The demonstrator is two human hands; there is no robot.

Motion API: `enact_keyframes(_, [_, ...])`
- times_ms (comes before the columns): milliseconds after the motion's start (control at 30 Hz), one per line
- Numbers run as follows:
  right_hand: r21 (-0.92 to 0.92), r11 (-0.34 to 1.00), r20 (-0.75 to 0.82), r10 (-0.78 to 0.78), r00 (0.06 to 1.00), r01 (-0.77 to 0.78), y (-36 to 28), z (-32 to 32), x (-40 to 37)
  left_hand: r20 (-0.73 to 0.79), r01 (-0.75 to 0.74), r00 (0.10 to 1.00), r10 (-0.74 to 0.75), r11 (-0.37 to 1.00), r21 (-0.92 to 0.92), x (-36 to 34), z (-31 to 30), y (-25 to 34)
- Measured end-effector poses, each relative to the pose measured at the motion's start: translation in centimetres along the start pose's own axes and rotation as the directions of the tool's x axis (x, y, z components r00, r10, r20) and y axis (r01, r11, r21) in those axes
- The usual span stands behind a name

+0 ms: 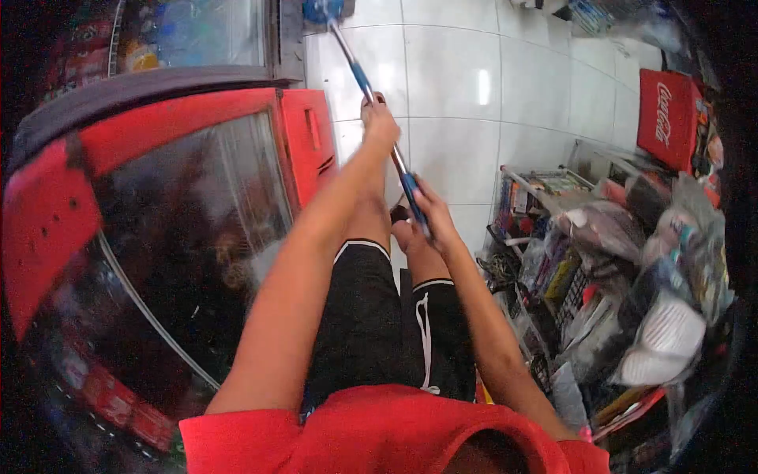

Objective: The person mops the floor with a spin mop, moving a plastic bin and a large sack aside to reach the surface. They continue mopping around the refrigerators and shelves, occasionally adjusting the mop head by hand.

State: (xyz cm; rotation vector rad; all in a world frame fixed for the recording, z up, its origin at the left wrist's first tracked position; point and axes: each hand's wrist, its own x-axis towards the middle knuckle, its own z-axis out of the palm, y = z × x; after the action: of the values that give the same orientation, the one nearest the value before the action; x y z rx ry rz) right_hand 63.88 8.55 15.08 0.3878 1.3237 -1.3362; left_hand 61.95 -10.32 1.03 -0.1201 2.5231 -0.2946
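A long pole (350, 59) with blue and silver sections slants from the top of the view down toward the person's legs. My left hand (380, 124) is closed around its middle part. Lower down, near the pole's blue end section, my right hand (434, 215) is wrapped round it. At the far end of the pole a blue head (322, 9) shows at the top edge of the view, partly cut off, by the white tiled floor (454, 79). Its exact shape is blurred.
Red-framed glass coolers (189, 126) stand close on the left. Wire baskets and racks (545, 186) with plastic-wrapped goods crowd the right side. Behind them is a red Coca-Cola box (667, 118). White floor tiles run between the two sides.
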Motion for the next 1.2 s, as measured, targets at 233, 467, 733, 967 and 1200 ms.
enact_keyframes(233, [-0.023, 0.967, -0.312, 0.234, 0.921, -0.254, 9.6, -11.6, -25.1, -0.063, -0.435, 0.899, 0.434, 0.861, -0.262, -20.3, -6.3, 23.0])
enact_keyframes(467, [0.219, 0.894, -0.32, 0.445, 0.836, -0.392, 10.3, -10.1, -27.7, -0.038, -0.326, 0.941, 0.337, 0.868, -0.376, -23.8, -8.3, 21.0])
enact_keyframes(733, [0.115, 0.974, -0.061, 0.201, 0.978, -0.193, 7.4, -0.4, -7.3, -0.122, -0.087, 0.991, 0.054, 0.955, -0.284, -10.5, 1.4, 4.5])
enact_keyframes(967, [0.003, 0.962, -0.144, 0.269, 0.952, -0.272, 12.0, -3.8, -15.2, 0.047, -0.259, 0.964, 0.262, 0.964, -0.067, -18.5, -0.4, 12.2])
enact_keyframes(1200, [0.06, 0.871, -0.323, 0.479, 0.816, -0.488, 9.7, -7.6, -29.9, 0.066, -0.297, 0.926, 0.371, 0.827, -0.477, -26.8, -7.5, 22.2])
